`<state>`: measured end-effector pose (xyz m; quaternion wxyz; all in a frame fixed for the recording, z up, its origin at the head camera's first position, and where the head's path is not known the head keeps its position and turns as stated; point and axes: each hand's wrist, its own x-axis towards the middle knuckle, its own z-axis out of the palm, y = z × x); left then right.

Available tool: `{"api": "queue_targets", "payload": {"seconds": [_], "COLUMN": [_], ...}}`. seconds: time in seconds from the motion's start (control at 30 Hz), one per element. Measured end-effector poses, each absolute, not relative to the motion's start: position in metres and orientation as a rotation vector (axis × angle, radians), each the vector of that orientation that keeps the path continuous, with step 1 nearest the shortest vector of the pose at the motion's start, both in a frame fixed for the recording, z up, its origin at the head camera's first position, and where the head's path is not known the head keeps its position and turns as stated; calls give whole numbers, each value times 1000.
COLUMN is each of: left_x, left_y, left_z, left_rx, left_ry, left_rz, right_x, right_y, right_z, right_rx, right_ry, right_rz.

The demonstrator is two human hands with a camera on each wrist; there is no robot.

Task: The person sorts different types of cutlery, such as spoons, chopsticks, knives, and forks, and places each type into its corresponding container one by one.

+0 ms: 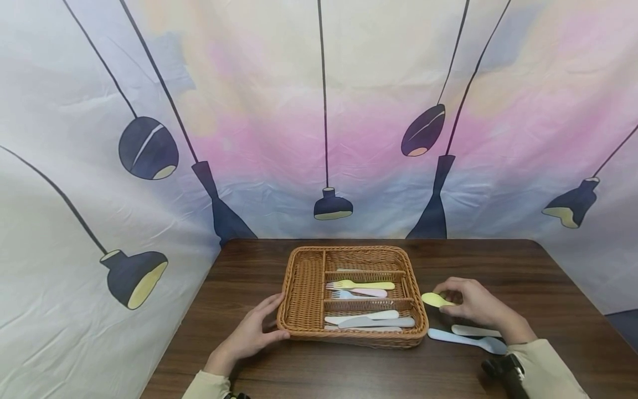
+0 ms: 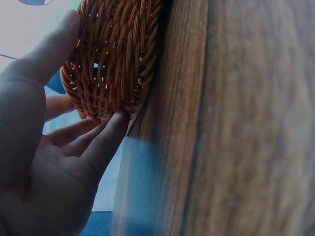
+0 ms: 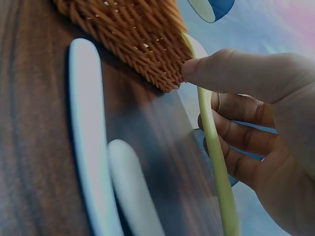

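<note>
A wicker cutlery basket with several compartments sits on the table. My left hand grips its near left corner, thumb on one side and fingers on the other. Between thumb and fingers, my right hand holds a yellow spoon, just right of the basket. Its bowl points left at the basket's rim, and the handle runs back along the fingers in the right wrist view. Forks lie in the middle compartment, including a yellow fork. The near compartment holds knives, among them a grey knife.
Below the right hand, a light blue spoon and an off-white handle lie on the dark wooden table. A cloth backdrop printed with lamps hangs behind the table's far edge.
</note>
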<state>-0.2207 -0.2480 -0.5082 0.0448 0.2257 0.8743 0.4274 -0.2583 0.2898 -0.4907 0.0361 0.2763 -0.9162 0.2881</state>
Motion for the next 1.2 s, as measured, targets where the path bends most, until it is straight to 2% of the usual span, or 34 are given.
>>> {"api": "queue_targets", "payload": {"seconds": [1.2], "left_x": [-220], "left_y": [-246], "left_z": [-507], "left_rx": [623], "left_ry": [2674], "left_rz": [1283], "right_x": [-297], "right_y": [258], "right_z": [-451], "right_rx": [849], "right_ry": [-2726], "right_rz": [782]}}
